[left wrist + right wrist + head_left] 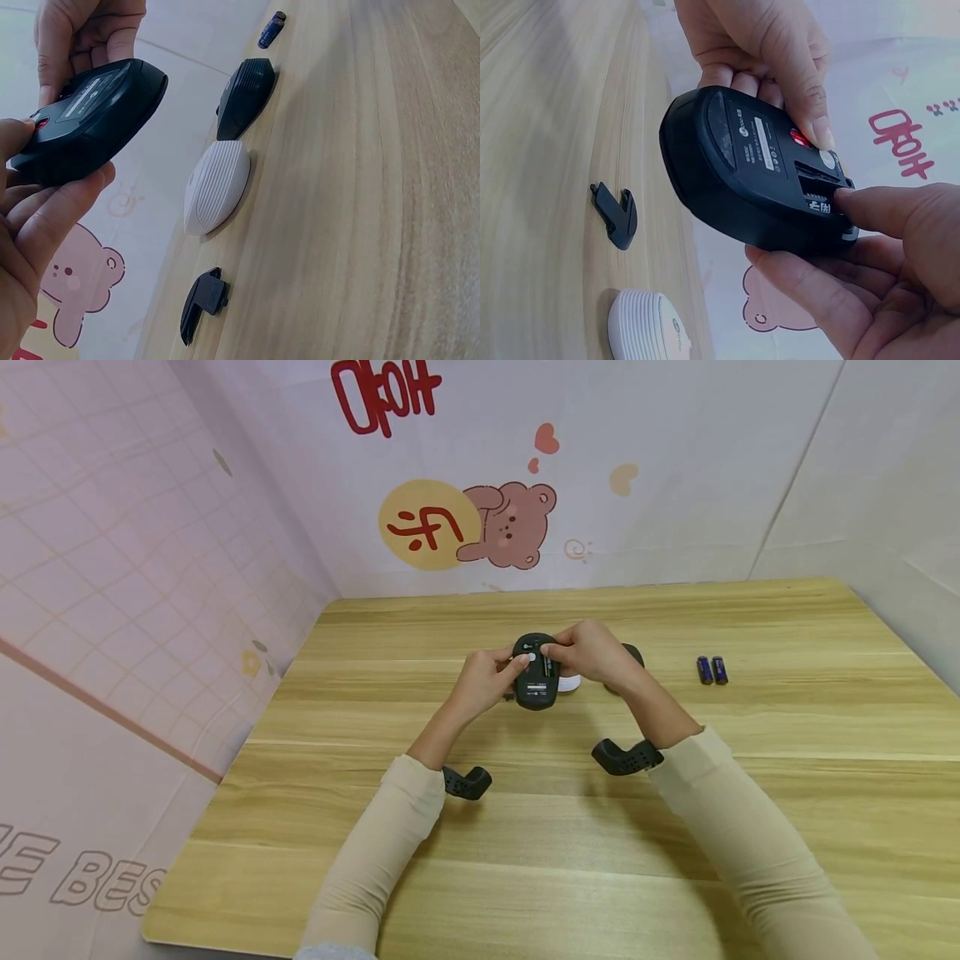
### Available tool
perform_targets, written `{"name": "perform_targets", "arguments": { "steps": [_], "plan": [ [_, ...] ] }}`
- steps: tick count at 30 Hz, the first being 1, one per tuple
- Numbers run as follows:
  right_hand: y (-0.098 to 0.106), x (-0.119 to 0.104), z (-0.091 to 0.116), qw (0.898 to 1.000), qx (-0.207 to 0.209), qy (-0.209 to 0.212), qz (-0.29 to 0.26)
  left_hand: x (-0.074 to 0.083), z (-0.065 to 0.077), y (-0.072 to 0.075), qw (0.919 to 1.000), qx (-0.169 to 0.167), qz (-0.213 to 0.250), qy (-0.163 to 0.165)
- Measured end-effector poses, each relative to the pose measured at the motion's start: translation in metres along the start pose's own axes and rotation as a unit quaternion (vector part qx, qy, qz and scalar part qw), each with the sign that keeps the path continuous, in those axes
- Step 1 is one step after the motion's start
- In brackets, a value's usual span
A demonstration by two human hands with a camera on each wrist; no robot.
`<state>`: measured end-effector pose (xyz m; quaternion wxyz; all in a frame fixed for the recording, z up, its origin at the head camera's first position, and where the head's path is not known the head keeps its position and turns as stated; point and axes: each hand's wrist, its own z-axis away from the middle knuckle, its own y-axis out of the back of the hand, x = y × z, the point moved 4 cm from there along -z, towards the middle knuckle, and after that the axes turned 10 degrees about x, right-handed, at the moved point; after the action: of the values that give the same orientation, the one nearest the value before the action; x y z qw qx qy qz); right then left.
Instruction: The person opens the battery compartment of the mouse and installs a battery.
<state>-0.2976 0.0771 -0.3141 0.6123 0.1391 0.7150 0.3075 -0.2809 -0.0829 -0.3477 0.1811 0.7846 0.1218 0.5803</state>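
A black computer mouse point(537, 681) is held underside up above the table by both hands. My left hand point(483, 678) grips its left side, with the thumb on the underside beside a round white spot and the red sensor window point(799, 138). My right hand point(588, 650) grips the other side, its thumb point(881, 208) at the uncovered battery compartment point(817, 187). White printed marks show inside that compartment, partly hidden by the thumb. Below the mouse, a small black battery cover point(204, 300) lies on the table beside a white mouse point(217, 187).
Another black mouse point(246, 97) rests on the table past the white one, half hidden by the right wrist in the head view. Two blue batteries point(712, 670) lie side by side farther right. A decorated wall point(675, 468) stands behind the wooden table point(525, 877).
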Motion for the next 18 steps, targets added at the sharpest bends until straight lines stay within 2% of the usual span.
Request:
{"name": "perform_targets", "arguments": {
  "steps": [9,18],
  "plan": [
    [0.001,0.001,0.001,1.000,-0.001,-0.007,-0.015,0.001,0.002,0.003,0.9997,-0.005,0.022,0.011],
    [0.005,0.004,0.002,0.999,0.003,-0.025,-0.029,-0.003,0.001,0.014,0.9979,0.012,0.040,0.050]
  ]
}}
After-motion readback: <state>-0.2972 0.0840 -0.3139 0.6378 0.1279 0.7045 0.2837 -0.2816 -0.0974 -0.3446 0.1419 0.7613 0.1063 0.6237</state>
